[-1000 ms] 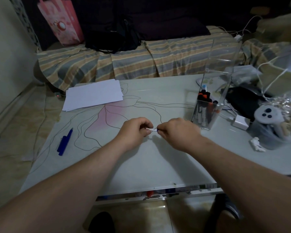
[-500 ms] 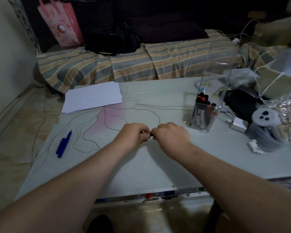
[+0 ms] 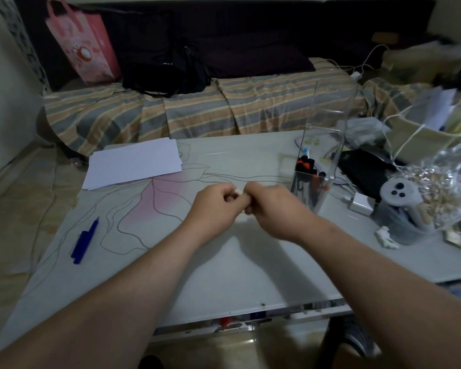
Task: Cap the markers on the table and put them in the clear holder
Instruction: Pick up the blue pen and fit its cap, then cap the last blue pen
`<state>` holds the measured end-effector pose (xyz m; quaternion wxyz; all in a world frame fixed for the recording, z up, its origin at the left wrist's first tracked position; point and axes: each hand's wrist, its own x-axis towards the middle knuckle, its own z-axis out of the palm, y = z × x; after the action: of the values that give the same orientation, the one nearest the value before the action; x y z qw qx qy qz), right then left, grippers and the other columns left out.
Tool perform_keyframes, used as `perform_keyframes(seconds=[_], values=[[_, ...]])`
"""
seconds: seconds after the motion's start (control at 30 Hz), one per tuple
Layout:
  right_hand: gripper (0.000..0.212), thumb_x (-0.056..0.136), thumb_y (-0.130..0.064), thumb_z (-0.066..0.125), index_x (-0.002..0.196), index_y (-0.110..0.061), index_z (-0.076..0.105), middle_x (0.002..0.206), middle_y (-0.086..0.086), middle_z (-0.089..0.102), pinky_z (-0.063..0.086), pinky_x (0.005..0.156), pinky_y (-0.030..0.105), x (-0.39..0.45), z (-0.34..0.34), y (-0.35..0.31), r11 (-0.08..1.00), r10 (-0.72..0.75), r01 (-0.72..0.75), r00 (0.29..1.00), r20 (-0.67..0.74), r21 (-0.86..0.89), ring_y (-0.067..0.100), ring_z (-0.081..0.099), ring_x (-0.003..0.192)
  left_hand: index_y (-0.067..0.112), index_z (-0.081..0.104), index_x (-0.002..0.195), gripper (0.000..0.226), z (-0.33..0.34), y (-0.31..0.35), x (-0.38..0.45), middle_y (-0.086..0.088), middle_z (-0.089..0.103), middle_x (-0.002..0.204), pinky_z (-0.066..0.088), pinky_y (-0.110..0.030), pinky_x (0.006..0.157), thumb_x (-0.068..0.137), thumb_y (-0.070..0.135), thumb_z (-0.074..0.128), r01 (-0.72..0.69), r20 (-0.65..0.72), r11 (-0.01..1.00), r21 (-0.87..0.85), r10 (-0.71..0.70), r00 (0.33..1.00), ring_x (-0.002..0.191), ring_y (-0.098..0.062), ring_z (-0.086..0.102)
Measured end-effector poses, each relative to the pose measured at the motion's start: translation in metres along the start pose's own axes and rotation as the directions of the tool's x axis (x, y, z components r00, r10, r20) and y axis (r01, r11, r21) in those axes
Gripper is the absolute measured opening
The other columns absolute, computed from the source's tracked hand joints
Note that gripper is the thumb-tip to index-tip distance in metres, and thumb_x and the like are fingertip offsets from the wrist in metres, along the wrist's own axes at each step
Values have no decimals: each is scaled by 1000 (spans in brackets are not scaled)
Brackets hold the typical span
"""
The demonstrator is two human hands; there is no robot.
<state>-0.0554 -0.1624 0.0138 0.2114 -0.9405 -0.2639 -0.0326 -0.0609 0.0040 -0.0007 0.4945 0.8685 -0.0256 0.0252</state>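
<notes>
Your two hands meet at the centre of the frame, just above the pale glass worktop (image 3: pixel 224 275) with its pink flower drawing. Your left hand (image 3: pixel 214 206) is curled into a loose fist, and your right hand (image 3: pixel 270 202) is curled the same way, knuckles up, the two touching at the fingertips. Between them sits a small white marker (image 3: pixel 238 192); only a sliver of white shows at the top of the gap and another at the bottom, so both hands are closed on it, though the blur hides whether its cap is on.

Just right of your right hand stands the tall clear plastic holder (image 3: pixel 328 123), upright on the worktop, with several markers with black and orange caps (image 3: pixel 305 166) standing in its lower part.

Over at the left edge of the worktop, well apart from your hands, a blue capped pen (image 3: pixel 84 241) lies flat. In the upper left of the worktop a stack of white paper sheets (image 3: pixel 133 163) lies flat too. On the right side sits a white round controller (image 3: pixel 398 193) in a grey cup, with a white charger block (image 3: pixel 361 203) just beside the holder.
</notes>
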Motion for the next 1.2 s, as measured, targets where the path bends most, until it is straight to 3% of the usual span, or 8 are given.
perform_keyframes(seconds=[0.13,0.27,0.4,0.63,0.77,0.9,1.03,1.2], values=[[9,95,-25,65,97,-17,64,88,-1,64,53,76,39,4,-52,24,994,101,-75,899,-426,78,19,61,81,26,71,96,18,24,29,4,-7,71,84,55,-37,70,91,43,69,-49,-10,920,-390,50,999,71,-10,62],[38,97,-21,65,130,-30,47,102,-6,67,57,80,36,-9,-83,62,940,338,-225,705,-623,256,15,68,89,32,71,101,14,51,32,-2,-2,70,92,54,-29,74,92,42,67,-71,79,959,-274,96,992,74,-5,59],[39,98,-18,63,125,-32,40,102,-7,64,58,82,46,-18,-84,90,903,428,-322,607,-669,286,20,67,89,32,71,103,16,65,31,-10,13,69,88,53,-23,77,90,40,68,-130,153,985,-117,147,977,73,-3,60],[5,101,-19,55,102,-14,55,88,10,67,51,69,46,-23,-54,122,932,317,-363,814,-487,0,33,57,86,32,70,107,20,71,29,-8,14,68,90,51,-19,75,91,42,66,-177,200,984,11,172,965,80,-3,61],[17,102,-21,47,95,-15,61,78,2,58,32,66,39,-26,-45,133,888,346,-432,854,-388,-157,25,37,86,32,71,108,19,70,27,-8,14,68,88,52,-23,79,92,40,65,-174,186,984,37,165,969,81,-5,62],[23,95,-19,44,86,-17,65,87,2,62,29,75,37,-20,-47,124,848,310,-421,886,-345,-321,29,52,85,32,71,113,22,64,26,-6,16,66,92,52,-25,82,93,36,62,-188,176,980,70,173,969,82,-4,62],[30,90,-15,57,116,-15,73,113,7,67,45,89,43,-16,-40,78,908,187,-326,879,-440,-265,33,55,102,32,69,118,27,54,21,-2,13,67,92,50,-22,80,92,32,62,-163,125,984,78,152,980,78,-4,61],[31,93,-30,53,119,-27,70,111,3,67,49,93,38,3,5,19,977,177,-179,984,-30,-117,27,60,109,35,72,109,24,12,-21,9,12,70,95,51,-27,84,90,30,59,-30,-26,958,285,39,999,90,-11,63]])
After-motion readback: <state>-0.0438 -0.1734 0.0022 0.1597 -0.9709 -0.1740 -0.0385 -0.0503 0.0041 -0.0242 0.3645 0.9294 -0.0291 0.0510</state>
